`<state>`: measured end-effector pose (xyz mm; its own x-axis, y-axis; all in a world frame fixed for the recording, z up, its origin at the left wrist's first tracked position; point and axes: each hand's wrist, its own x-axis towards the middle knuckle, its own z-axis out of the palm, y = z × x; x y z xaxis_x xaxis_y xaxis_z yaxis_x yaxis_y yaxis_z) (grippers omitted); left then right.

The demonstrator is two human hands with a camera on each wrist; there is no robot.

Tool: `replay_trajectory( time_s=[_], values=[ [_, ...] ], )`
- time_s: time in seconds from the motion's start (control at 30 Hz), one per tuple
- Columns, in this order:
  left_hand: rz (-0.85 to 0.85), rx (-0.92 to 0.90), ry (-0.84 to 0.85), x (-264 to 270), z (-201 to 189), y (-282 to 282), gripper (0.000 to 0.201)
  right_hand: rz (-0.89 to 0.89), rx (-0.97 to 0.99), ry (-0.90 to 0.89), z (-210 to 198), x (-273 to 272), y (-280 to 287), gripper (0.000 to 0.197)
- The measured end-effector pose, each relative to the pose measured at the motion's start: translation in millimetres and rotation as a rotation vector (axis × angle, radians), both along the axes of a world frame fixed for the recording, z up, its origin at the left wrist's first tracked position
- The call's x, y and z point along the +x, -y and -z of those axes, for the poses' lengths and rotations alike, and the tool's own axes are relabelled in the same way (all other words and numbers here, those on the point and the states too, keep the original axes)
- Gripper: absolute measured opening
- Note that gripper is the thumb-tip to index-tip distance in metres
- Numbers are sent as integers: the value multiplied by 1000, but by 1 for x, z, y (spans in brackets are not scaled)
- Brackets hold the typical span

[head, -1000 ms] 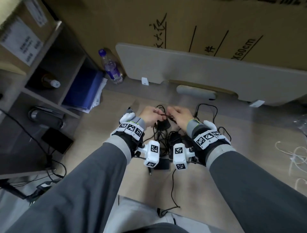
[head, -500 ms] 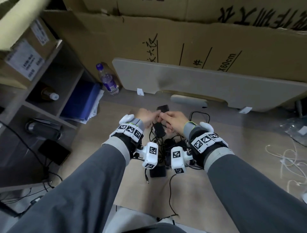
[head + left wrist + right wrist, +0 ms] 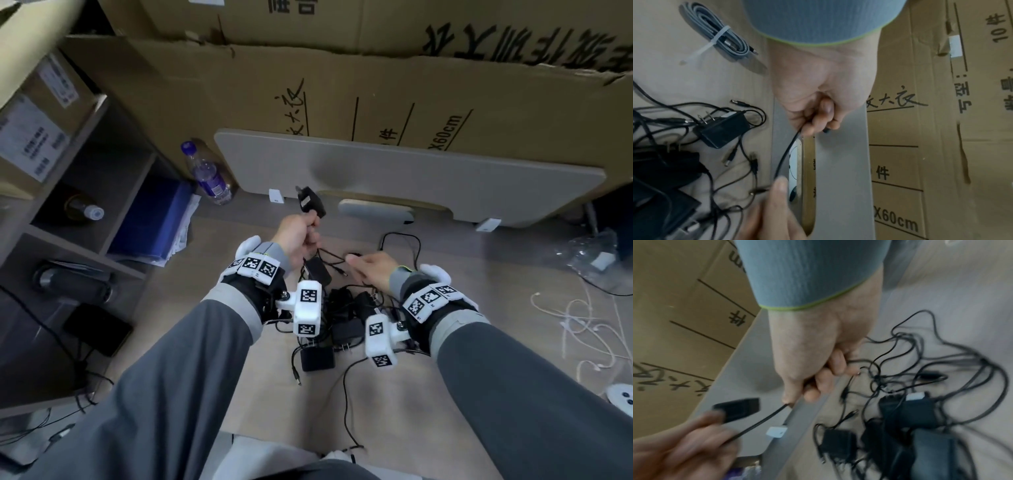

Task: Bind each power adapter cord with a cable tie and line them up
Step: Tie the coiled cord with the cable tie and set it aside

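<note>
My left hand (image 3: 310, 233) grips a black power adapter (image 3: 310, 204) by its cord end and holds it up above the floor, plug prongs pointing away. Its thin black cord (image 3: 787, 154) runs taut down to my right hand (image 3: 359, 263), which pinches it lower and to the right. In the right wrist view the right hand (image 3: 813, 378) is curled round the cord (image 3: 760, 421), and the adapter (image 3: 737, 408) shows by my blurred left hand. Below both wrists lies a tangled pile of several black adapters (image 3: 325, 329) with loose cords.
A grey board (image 3: 411, 178) leans on cardboard boxes (image 3: 376, 102) behind. A water bottle (image 3: 205, 178) and a shelf unit (image 3: 68, 205) stand at the left. White cords (image 3: 582, 325) lie at the right. A grey cable bound with a white tie (image 3: 721, 37) rests on the floor.
My hands were close together over the pile; now the left hand has lifted the adapter up and away, and the right has drawn apart, stretching the cord between them.
</note>
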<state>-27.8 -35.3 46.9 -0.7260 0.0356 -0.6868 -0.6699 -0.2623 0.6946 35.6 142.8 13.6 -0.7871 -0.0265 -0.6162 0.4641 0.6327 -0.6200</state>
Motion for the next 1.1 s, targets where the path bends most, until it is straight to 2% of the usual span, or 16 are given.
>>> replay_trajectory(
  time_s=[0.07, 0.13, 0.27, 0.37, 0.43, 0.53, 0.67, 0.77, 0.8, 0.9, 0.93, 1.0, 1.1],
  values=[
    [-55, -41, 24, -3, 3, 9, 30, 57, 193, 26, 8, 8, -26, 52],
    [-23, -108, 25, -3, 4, 16, 30, 136, 272, 88, 9, 8, -30, 50],
    [336, -278, 16, 3, -1, 2, 30, 284, 304, 30, 9, -19, -5, 56],
    [638, -316, 43, 12, -3, -3, 35, 417, 173, -28, 0, -33, 2, 54],
    [721, -290, 65, 18, 1, -4, 40, 449, 88, -103, -6, -39, 4, 46],
    [645, -226, 95, 25, 11, -11, 45, 448, -187, -187, -26, -37, 22, 36],
    [395, -78, 43, 19, 15, -16, 41, 446, -551, -151, -45, -26, 40, 20],
    [144, 60, 3, 7, 6, -9, 32, 301, -495, -121, -35, -20, 32, 22],
    [136, 61, 8, 2, 5, -6, 31, 242, -477, -94, -31, -16, 29, 24],
    [226, 5, -9, -5, 7, -4, 47, 147, -495, -5, -19, -4, 21, 29],
    [192, -5, -15, -8, 9, -3, 47, 116, -503, 38, -14, 1, 19, 26],
    [100, 55, -24, -11, 7, -2, 33, 66, -507, 127, -6, 12, 13, 23],
    [152, 136, -31, -8, -4, -2, 32, 42, -321, 197, 8, 26, 5, 35]
  ],
)
